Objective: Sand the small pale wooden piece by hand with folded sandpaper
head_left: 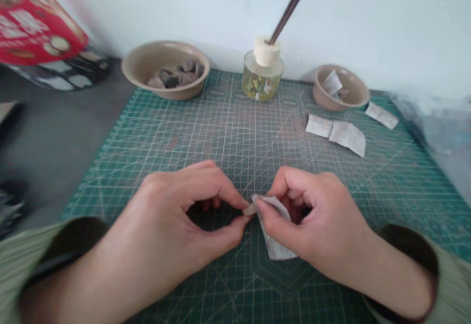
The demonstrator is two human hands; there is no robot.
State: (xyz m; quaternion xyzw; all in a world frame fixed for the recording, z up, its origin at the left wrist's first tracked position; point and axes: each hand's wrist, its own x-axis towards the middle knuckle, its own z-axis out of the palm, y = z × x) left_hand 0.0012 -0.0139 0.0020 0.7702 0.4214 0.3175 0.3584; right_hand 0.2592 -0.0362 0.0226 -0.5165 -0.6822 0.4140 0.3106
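Observation:
My left hand (172, 221) pinches a small tan, stone-like piece (249, 209) between thumb and forefinger, over the middle of the mat. Its exact kind is hard to make out. In my right hand (312, 216), a greyish-white piece of paper (275, 245) is gripped between thumb and fingers. The paper's upper edge touches the small piece and covers its right end. Both hands are closed and almost meet at the fingertips.
Green cutting mat (206, 137) lies beneath. Behind stand a large bowl (134, 68) of stone-like pieces, a reed diffuser (263, 76) and a small bowl (331, 100) with paper scraps. Paper strips (348, 136) lie at right. A red package (37, 19) stands at far left.

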